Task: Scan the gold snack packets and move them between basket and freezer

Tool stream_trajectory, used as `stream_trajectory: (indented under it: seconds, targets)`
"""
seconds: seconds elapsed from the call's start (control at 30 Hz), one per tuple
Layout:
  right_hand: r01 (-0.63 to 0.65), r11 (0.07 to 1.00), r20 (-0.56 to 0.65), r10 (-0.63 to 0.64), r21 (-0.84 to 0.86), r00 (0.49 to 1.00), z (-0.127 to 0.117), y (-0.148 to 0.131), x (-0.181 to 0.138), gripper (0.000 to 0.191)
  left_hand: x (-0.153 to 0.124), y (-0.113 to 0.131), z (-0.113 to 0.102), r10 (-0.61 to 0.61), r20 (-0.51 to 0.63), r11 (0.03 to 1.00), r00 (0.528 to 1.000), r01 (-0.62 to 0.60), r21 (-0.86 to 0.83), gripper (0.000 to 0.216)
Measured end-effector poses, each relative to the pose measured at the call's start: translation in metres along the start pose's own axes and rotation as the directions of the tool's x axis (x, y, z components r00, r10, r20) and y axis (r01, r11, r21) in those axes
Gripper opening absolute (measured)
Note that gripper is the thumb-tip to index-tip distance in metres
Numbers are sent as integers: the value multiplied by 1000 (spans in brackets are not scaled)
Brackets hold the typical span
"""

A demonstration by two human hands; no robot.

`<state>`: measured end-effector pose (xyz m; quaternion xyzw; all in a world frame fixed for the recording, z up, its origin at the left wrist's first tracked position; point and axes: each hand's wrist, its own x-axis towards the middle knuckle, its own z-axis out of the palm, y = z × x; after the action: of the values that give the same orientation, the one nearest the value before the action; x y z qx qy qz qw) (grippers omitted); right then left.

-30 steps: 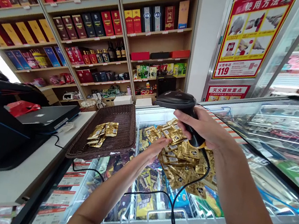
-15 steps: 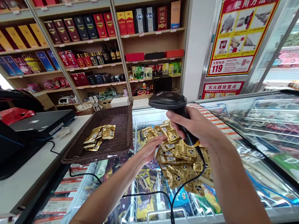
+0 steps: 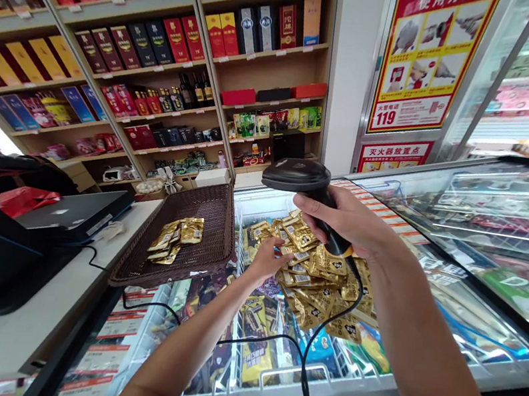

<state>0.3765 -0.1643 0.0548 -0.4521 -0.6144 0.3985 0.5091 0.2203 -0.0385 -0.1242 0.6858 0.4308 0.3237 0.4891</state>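
My right hand (image 3: 349,219) is wrapped round the grip of a black handheld barcode scanner (image 3: 296,175). Its head points left above a heap of small gold foil packets (image 3: 317,278). At the left side of the heap is my left hand (image 3: 268,261), fingers bent in and close together beneath the scanner. A small blue and red patch shows at those fingertips; what they hold, if anything, I cannot make out. To the left, several gold packets (image 3: 177,237) lie in a brown woven basket (image 3: 207,253).
Under the heap is a chest freezer with white wire baskets (image 3: 236,369) of wrapped goods. The scanner's black cable (image 3: 305,360) loops across it. A white counter (image 3: 20,326) with black equipment stands left. Shelves of boxes (image 3: 143,42) line the back.
My left hand's fingers were stretched toward the packets and have now bent inward, with the hand slightly higher. The right hand holds the scanner almost unmoved.
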Motion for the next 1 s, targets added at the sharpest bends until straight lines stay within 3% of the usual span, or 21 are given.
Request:
stream_trajectory:
  seconds: [0.13, 0.27, 0.43, 0.57, 0.67, 0.77, 1.0]
  targets:
    - [-4, 1000, 5, 4, -12, 1000, 1, 2, 1, 47, 1, 1, -1, -36, 10, 999, 999, 36, 26, 42]
    - [-18, 1000, -11, 18, -4, 1000, 0, 1, 1, 48, 2, 18, -14, -48, 33, 999, 998, 48, -9, 26]
    - [-34, 999, -18, 34, 16, 999, 0, -1, 1, 46, -3, 50, -44, -11, 50, 999, 999, 13, -38, 21]
    - [-34, 999, -12, 34, 26, 999, 1, -1, 1, 44, -10, 73, -75, 60, 33, 998, 998, -58, -32, 36]
    - [-36, 999, -3, 36, 37, 999, 2, 0, 1, 45, -14, 85, -100, 131, -30, 990, 991, -132, -47, 44]
    - [-49, 998, -5, 49, 39, 999, 4, 0, 1, 45, -16, 93, -119, 190, -114, 975, 975, -201, -96, 31]
    - [-70, 997, -7, 70, 18, 998, 10, 3, 2, 47, -19, 105, -136, 257, -301, 885, 918, -349, -309, 35]
